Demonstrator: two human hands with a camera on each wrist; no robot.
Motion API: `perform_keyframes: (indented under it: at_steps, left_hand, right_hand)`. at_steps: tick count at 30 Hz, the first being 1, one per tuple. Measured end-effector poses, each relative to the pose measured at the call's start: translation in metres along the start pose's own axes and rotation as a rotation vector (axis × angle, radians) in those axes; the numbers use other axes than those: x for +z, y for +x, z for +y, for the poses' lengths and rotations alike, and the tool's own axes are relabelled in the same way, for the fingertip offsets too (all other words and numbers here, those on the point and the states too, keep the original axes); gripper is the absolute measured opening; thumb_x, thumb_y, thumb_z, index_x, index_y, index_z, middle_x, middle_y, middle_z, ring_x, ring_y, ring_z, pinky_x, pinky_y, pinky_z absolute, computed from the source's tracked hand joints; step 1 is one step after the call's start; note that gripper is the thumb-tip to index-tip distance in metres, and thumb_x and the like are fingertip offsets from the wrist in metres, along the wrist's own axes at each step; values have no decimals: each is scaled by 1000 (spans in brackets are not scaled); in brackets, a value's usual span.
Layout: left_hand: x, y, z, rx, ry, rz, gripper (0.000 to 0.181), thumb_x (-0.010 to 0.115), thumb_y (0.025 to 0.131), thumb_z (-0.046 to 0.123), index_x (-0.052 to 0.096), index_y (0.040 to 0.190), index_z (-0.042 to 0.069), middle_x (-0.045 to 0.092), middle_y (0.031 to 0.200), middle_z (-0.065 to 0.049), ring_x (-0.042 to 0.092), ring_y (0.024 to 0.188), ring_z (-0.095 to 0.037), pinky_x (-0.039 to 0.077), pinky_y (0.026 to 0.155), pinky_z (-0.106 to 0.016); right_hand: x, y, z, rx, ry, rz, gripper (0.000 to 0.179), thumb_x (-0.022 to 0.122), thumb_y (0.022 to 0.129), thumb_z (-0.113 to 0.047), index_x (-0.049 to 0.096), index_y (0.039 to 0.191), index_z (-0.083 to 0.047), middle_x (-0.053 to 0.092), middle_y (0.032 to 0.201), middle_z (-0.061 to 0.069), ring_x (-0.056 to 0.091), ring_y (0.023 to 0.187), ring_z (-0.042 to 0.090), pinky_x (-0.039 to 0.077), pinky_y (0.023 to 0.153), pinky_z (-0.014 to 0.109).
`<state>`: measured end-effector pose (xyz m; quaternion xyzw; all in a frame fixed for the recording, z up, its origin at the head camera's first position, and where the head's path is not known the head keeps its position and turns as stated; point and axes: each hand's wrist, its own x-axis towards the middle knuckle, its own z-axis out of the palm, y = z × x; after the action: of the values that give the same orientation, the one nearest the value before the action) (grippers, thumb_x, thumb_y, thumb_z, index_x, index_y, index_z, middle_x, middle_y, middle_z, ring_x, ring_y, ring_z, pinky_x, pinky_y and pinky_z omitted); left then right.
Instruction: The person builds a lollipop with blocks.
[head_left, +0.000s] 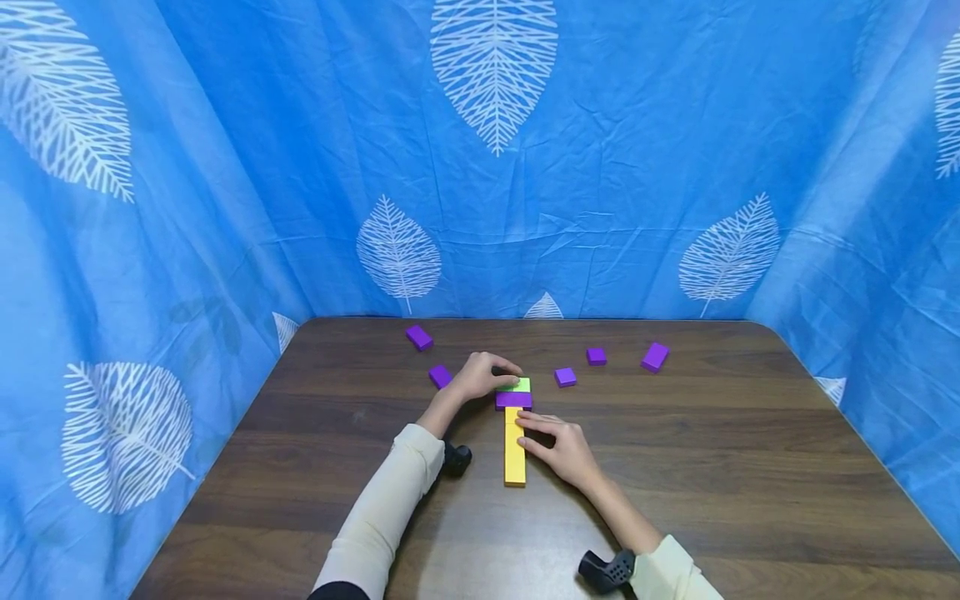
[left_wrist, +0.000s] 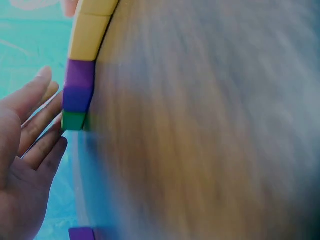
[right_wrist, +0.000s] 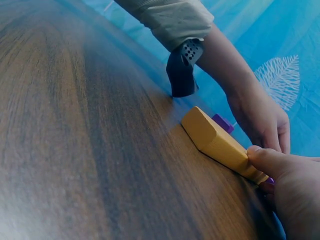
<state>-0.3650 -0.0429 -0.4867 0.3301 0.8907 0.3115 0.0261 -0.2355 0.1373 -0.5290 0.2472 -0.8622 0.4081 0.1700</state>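
Observation:
A row of blocks lies down the middle of the table: a green block (head_left: 523,385) at the far end, a purple block (head_left: 513,401) set crosswise, then a small yellow block (head_left: 513,415) and a long yellow block (head_left: 514,458) toward me. My left hand (head_left: 480,377) reaches to the green block, its fingertips at that block's far side. In the left wrist view the thumb stands apart from the fingers. From the right, my right hand (head_left: 566,450) touches the yellow pieces with extended fingers, thumb (right_wrist: 265,157) against the long one.
Loose purple blocks lie around the row: two at left, one (head_left: 419,337) farther back and one (head_left: 440,377) beside my left wrist; several at right, including one (head_left: 655,357). A blue leaf-patterned curtain (head_left: 600,250) hangs behind the wooden table (head_left: 750,467). Black devices are strapped to both wrists.

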Motion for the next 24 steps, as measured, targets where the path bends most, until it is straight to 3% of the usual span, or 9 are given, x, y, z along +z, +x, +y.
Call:
perform_keyframes:
  at_steps: [7,12,15,18,24]
  left_hand:
    - [-14,-20,-8,-17,-79,147,30,65,87,28,69,110,10,66,110,-3,57,109,-19,44,93,-36]
    - [-27,-40,-20,-8,-83,295,33,67,86,26,67,113,8,65,113,-6,57,109,-21,45,93,-37]
    - [-35,-52,-29,-24,-71,353,36,68,84,25,65,116,8,62,117,-8,55,111,-24,43,95,-38]
    - [-42,-64,-37,-70,-53,355,44,70,83,27,61,121,6,59,122,-11,51,116,-26,40,98,-41]
    - [-45,-80,-46,-173,3,300,61,74,77,33,55,127,2,52,129,-16,45,123,-31,34,103,-43]
  right_hand:
    - [0,-1,1,4,-12,-9,30,71,82,-26,70,109,-12,63,116,-2,58,109,19,45,92,40]
    - [0,-1,1,10,-4,-6,30,72,81,-26,71,108,-12,63,116,-3,58,109,19,44,93,40]
    - [1,-1,1,10,3,2,31,73,80,-26,71,107,-12,64,115,-3,58,109,19,44,93,40]
    - [1,-1,0,12,5,3,31,73,80,-26,71,108,-12,64,115,-3,58,109,19,44,93,40]
    - [1,-1,1,1,-5,13,31,73,80,-25,71,107,-12,64,115,-1,58,108,21,44,92,41]
